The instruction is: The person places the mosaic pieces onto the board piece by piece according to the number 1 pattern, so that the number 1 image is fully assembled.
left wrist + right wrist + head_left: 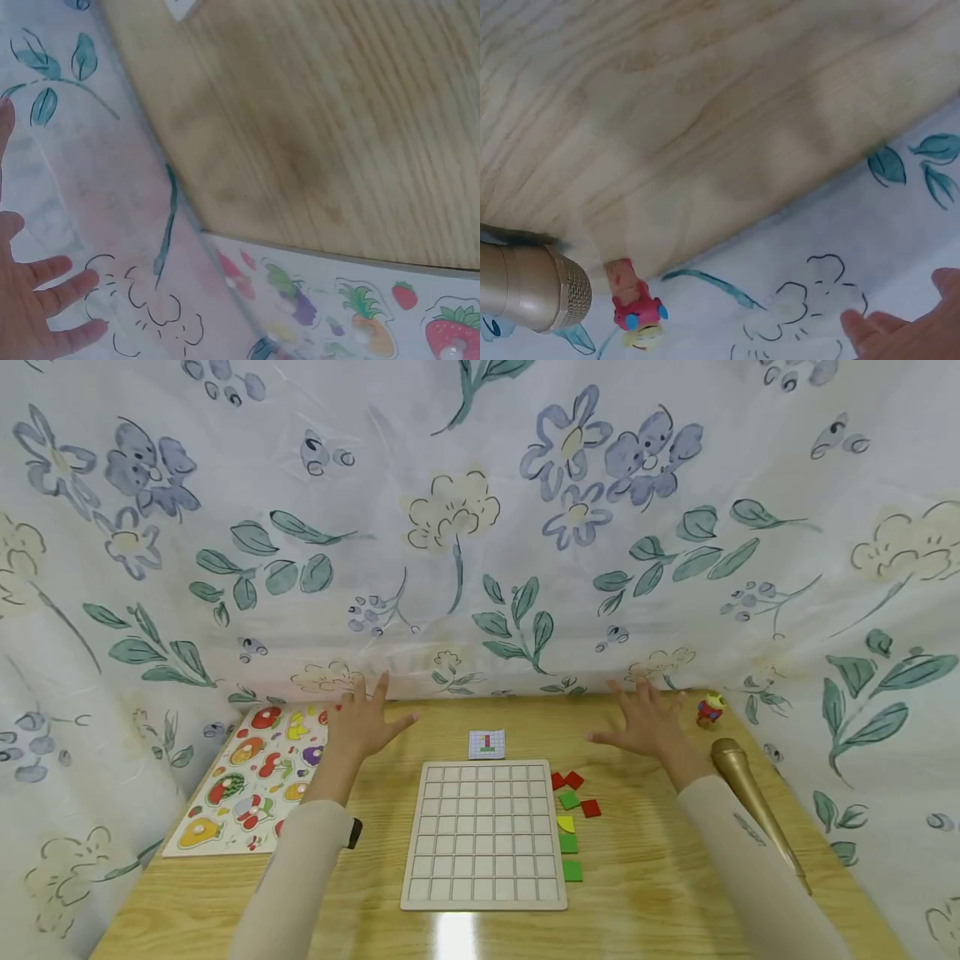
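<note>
Both hands are held out over the far part of the table with fingers spread and nothing in them. My left hand (362,722) is beside the fruit puzzle board (217,793), overlapping its right edge in the head view. On the other side, my right hand (643,720) is nearest the small toy figure (709,707) and the gold microphone (753,793). Between the arms lies a pale wooden grid board (483,835) of square cells. Behind it is a small card (487,744) printed with a coloured pattern. Red tiles (591,808) and green tiles (572,871) lie along the board's right side.
A yellow piece (566,824) sits among the tiles by the board's edge. The wooden table (637,877) ends at a floral curtain (465,568) at the back, which also hangs along both sides. A dark band (355,833) shows at the left sleeve.
</note>
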`<action>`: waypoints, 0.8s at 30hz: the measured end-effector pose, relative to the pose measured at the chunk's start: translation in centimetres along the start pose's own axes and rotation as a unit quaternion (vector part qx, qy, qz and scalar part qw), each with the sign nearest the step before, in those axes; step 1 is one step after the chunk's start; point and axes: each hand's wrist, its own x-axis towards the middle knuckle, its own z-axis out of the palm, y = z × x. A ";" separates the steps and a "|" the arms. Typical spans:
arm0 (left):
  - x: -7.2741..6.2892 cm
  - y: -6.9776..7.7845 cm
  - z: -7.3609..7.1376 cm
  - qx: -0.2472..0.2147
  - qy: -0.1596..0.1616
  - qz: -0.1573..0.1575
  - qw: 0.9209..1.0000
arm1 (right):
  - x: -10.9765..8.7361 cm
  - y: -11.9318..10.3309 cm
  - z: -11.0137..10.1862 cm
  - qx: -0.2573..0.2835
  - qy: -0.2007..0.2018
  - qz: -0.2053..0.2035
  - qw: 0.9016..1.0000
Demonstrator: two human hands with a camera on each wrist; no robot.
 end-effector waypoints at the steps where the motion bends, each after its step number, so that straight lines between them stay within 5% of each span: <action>1: -0.1 0.0 0.1 0.006 0.005 0.004 1.000 | -0.1 0.0 0.1 0.002 0.001 -0.002 1.000; 8: -1.4 -0.1 1.1 0.004 0.012 0.042 0.999 | -1.1 -0.5 0.8 0.010 0.023 -0.031 0.999; 24: -4.5 -1.3 4.7 0.011 -0.040 0.077 0.996 | -3.7 -1.2 3.8 0.042 0.028 -0.073 0.996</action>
